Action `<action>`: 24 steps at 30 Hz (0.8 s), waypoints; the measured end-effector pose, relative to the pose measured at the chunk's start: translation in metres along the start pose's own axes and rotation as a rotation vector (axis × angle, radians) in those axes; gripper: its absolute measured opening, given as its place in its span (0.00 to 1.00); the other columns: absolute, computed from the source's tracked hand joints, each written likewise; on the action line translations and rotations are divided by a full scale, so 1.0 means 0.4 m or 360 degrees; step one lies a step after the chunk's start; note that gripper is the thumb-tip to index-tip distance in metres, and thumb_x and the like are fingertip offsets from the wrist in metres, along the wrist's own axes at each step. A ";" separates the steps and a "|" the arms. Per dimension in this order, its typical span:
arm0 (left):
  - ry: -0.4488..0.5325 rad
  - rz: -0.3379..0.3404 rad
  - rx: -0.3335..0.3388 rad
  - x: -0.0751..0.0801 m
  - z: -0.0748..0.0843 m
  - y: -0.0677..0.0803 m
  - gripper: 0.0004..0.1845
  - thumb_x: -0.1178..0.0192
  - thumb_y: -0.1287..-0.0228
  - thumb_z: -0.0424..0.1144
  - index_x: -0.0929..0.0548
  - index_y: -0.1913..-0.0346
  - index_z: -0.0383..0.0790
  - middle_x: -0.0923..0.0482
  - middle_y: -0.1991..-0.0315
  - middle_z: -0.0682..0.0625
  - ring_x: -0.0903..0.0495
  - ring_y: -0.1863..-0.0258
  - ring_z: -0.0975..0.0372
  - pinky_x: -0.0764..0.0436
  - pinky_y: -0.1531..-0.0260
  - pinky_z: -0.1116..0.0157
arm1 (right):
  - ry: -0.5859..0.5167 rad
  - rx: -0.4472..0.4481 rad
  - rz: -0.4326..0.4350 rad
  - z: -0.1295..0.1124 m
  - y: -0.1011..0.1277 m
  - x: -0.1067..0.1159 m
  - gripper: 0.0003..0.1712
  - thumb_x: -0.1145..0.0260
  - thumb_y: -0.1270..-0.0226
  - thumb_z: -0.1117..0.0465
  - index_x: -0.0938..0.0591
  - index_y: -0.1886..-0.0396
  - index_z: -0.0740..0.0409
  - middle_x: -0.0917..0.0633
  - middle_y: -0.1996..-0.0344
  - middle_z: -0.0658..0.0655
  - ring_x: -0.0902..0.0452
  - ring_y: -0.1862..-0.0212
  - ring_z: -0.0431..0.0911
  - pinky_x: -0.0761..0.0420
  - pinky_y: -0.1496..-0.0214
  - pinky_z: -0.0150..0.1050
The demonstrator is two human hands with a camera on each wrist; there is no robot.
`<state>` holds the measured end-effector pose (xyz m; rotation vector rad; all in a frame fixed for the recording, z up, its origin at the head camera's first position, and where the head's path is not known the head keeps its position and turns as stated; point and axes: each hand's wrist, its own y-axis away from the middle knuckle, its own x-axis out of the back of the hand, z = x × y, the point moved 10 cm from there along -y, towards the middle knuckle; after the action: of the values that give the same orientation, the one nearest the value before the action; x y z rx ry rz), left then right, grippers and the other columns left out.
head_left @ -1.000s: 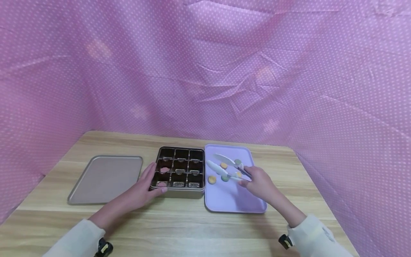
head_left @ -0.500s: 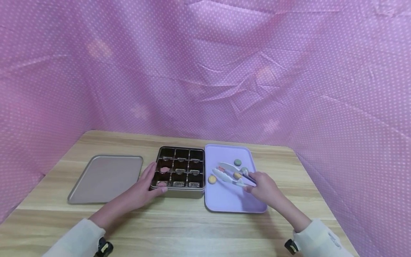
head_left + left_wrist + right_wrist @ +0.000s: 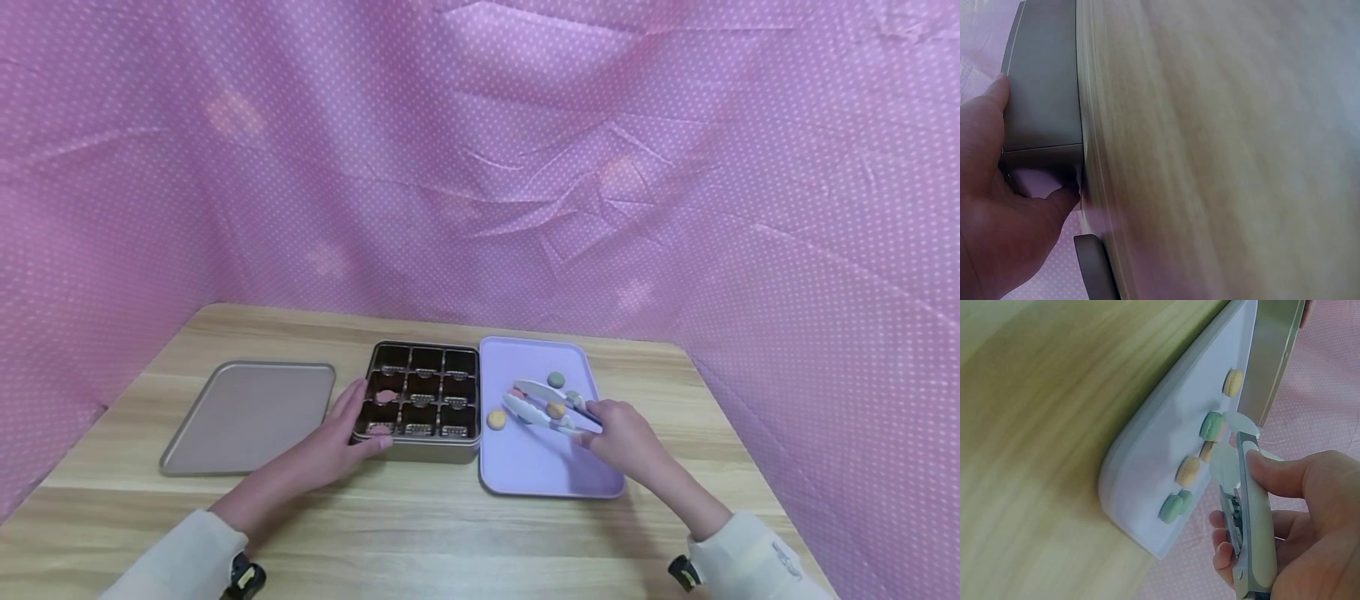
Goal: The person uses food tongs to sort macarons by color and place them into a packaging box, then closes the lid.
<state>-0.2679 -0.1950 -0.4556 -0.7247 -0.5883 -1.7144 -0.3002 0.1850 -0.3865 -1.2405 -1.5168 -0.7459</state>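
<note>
tongs (image 3: pixel 542 406), white with grey handles, are held in the right hand (image 3: pixel 621 433) over a lilac tray (image 3: pixel 525 467) on a wooden table (image 3: pixel 450 533). the fingers and thumb are curled round the handles, as seen in the right wrist view (image 3: pixel 1254 506). the tong tips are spread apart on either side of an orange macaron (image 3: pixel 554 409) that lies on the tray; whether the tips touch it cannot be told. more macarons are spread on the tray: a yellow macaron (image 3: pixel 495 419) near the tray's left edge, a green macaron (image 3: pixel 556 379) farther back, and a pale green one (image 3: pixel 573 397) just beside the tongs. in the right wrist view the small round sweets are seen lying in a loose row on the tray (image 3: pixel 1147 487).

just left of the tray, a dark divided box (image 3: pixel 422 400) with nine compartments is steadied by the left hand (image 3: pixel 341 437); the thumb is pressed against the near wall and the fingers are laid along the left wall, curled round the corner (image 3: pixel 997 187). a pink macaron (image 3: pixel 385 397) sits in the middle compartment of the left column. a flat grey-brown lid (image 3: pixel 247 414) lies on the table left of the box. pink dotted cloth (image 3: pixel 480 167) is hung round the table.
</note>
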 end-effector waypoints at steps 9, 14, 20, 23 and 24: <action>0.0003 0.0000 0.0001 0.000 -0.001 -0.003 0.61 0.45 0.37 0.72 0.73 0.19 0.50 0.74 0.18 0.41 0.53 0.24 0.31 0.47 0.30 0.31 | 0.0064 -0.0033 -0.0076 -0.008 0.003 -0.004 0.17 0.22 0.46 0.60 0.13 0.59 0.65 0.18 0.75 0.54 0.28 0.71 0.46 0.25 0.68 0.42; 0.0000 0.0000 -0.0005 -0.001 -0.001 -0.003 0.61 0.45 0.36 0.72 0.73 0.19 0.50 0.74 0.18 0.41 0.53 0.24 0.32 0.47 0.30 0.31 | 0.0075 -0.0033 -0.0067 -0.011 0.006 -0.003 0.18 0.22 0.46 0.60 0.12 0.58 0.66 0.18 0.75 0.53 0.28 0.71 0.46 0.25 0.68 0.42; 0.0013 -0.0003 -0.0002 -0.003 -0.002 -0.003 0.61 0.45 0.36 0.72 0.73 0.19 0.50 0.75 0.18 0.41 0.55 0.23 0.33 0.48 0.29 0.32 | 0.0075 -0.0046 -0.0070 -0.014 0.008 -0.001 0.20 0.22 0.46 0.60 0.12 0.55 0.66 0.16 0.73 0.55 0.27 0.70 0.46 0.25 0.67 0.42; 0.0007 -0.0002 -0.0006 -0.001 -0.002 -0.002 0.61 0.46 0.37 0.73 0.73 0.19 0.49 0.74 0.18 0.41 0.55 0.23 0.33 0.48 0.29 0.32 | 0.0073 -0.0051 -0.0071 -0.012 0.008 -0.002 0.20 0.22 0.46 0.60 0.13 0.55 0.67 0.17 0.74 0.54 0.28 0.70 0.46 0.26 0.68 0.41; 0.0003 0.0000 -0.0010 -0.001 -0.002 -0.002 0.61 0.46 0.37 0.73 0.73 0.19 0.48 0.74 0.18 0.40 0.55 0.23 0.32 0.48 0.29 0.32 | 0.0072 -0.0047 -0.0069 -0.013 0.008 -0.002 0.20 0.22 0.46 0.60 0.13 0.55 0.66 0.17 0.75 0.54 0.28 0.70 0.46 0.26 0.69 0.41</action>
<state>-0.2685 -0.1951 -0.4564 -0.7272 -0.5818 -1.7176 -0.2955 0.1811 -0.3861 -1.2077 -1.5049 -0.8223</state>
